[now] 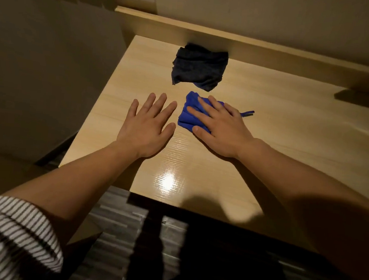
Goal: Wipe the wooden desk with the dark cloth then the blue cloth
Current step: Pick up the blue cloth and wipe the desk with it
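At the left, the left hand [147,126] lies flat on the wooden desk [280,126], fingers spread and holding nothing, its fingertips just beside the blue cloth [189,115] without clearly touching it. That cloth sits bunched under the right hand [219,129], whose fingers splay over it and press it down rather than clench it; the cloth's folds run away from the person, and a thin loop pokes out on its right. The dark cloth [199,66] rests crumpled beyond both hands near the back ledge, unheld, so the blue-cloth pass looks to be the step in hand.
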`<state>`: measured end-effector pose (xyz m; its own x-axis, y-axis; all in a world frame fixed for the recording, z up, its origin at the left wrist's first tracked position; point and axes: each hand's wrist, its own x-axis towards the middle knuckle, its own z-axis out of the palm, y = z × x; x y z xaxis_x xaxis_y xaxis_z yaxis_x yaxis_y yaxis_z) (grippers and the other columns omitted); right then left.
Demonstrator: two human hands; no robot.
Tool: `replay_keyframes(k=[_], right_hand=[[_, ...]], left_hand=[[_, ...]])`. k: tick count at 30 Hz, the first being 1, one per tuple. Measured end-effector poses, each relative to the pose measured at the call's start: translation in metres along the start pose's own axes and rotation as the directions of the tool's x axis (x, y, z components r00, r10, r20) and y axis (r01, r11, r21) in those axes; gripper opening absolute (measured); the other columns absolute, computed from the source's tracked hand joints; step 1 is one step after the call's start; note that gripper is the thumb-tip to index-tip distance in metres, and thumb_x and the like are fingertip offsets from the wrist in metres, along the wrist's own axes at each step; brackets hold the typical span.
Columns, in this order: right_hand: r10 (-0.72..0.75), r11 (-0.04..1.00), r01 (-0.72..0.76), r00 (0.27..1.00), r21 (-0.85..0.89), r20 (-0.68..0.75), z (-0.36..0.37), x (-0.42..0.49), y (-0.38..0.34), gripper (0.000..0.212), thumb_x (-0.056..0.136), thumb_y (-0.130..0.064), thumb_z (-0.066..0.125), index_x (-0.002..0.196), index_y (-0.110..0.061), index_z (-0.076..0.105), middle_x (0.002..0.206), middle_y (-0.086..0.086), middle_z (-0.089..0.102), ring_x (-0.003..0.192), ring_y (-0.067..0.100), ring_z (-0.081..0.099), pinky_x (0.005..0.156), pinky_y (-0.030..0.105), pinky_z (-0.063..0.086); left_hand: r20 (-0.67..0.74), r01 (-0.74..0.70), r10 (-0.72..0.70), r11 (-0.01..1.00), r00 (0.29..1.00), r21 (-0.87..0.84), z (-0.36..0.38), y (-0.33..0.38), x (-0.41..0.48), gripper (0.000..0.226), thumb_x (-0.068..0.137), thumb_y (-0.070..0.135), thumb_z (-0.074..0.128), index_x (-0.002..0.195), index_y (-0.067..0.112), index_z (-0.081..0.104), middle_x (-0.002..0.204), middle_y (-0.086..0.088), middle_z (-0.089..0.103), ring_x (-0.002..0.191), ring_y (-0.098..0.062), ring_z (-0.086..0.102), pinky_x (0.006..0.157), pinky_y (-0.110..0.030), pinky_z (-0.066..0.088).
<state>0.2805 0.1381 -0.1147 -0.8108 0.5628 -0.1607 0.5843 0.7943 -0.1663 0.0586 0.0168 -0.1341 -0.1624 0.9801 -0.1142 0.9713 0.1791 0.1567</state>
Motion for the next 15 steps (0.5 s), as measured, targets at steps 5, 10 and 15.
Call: replay_keyframes(k=[5, 10, 15], right_hand=[[-0.035, 0.999, 0.035, 0.999, 0.010, 0.018, 0.011, -0.039, -0.028, 0.062, 0.104, -0.064, 0.011, 0.162, -0.044, 0.010, 0.173, -0.007, 0.009, 0.159, 0.018, -0.001, 0.126, 0.047, 0.008], [-0.037, 0.999, 0.036, 0.999, 0.031, 0.020, 0.026, -0.081, -0.058, 0.059, 0.107, -0.059, 0.013, 0.163, -0.043, 0.010, 0.173, -0.009, 0.006, 0.159, 0.015, -0.003, 0.126, 0.045, 0.008], [0.009, 0.998, -0.009, 1.000, 0.070, 0.005, 0.037, -0.115, -0.086, 0.057, 0.109, -0.053, 0.021, 0.163, -0.040, 0.014, 0.172, -0.010, 0.008, 0.159, 0.013, -0.002, 0.125, 0.043, 0.009]], left_hand=[[0.003, -0.012, 0.012, 1.000, 1.000, 0.005, -0.001, -0.001, 0.000, 0.067, 0.108, 0.061, 0.012, 0.170, 0.038, 0.005, 0.180, 0.002, -0.001, 0.165, -0.023, -0.006, 0.130, -0.058, -0.001], [0.016, -0.022, 0.022, 1.000, 1.000, -0.002, -0.004, 0.000, -0.001, 0.067, 0.108, 0.061, 0.014, 0.170, 0.037, 0.008, 0.180, 0.001, 0.002, 0.165, -0.025, -0.004, 0.130, -0.059, 0.000], [0.081, -0.031, 0.033, 0.999, 0.996, -0.025, -0.012, -0.002, 0.001, 0.065, 0.110, 0.059, 0.014, 0.170, 0.036, 0.007, 0.180, 0.000, -0.001, 0.165, -0.026, -0.006, 0.129, -0.060, -0.001]])
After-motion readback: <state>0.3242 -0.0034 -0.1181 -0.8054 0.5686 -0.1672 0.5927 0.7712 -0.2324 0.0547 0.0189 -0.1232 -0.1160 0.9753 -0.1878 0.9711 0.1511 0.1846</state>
